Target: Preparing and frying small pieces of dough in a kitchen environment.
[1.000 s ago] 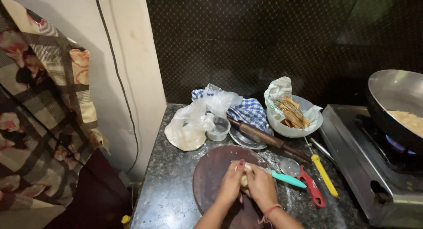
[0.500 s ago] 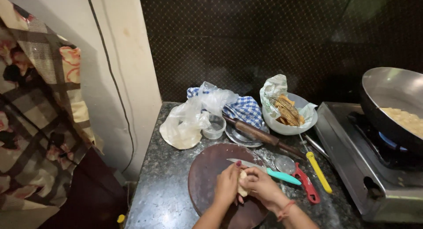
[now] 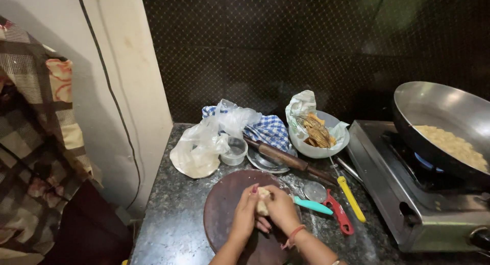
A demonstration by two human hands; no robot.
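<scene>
Head view: both hands — left hand [image 3: 244,214], right hand [image 3: 280,210] — cupped round dough ball [image 3: 262,204] over round board [image 3: 224,214]; knife [image 3: 311,206] just beside.

Dark speckled stone counter [image 3: 173,219] against a black tiled wall [image 3: 265,51]. At back left, crumpled clear plastic bag [image 3: 201,145] beside a small clear cup [image 3: 235,150] and a blue checked cloth [image 3: 270,130]. Wooden rolling pin [image 3: 286,158] lying across a steel plate [image 3: 265,163]. White bowl [image 3: 319,135] with fried pieces. Yellow-handled tool [image 3: 352,198], red peeler [image 3: 339,216], teal-handled knife [image 3: 311,205]. At right, steel gas stove [image 3: 408,204] bearing a wide pan [image 3: 444,122].
</scene>
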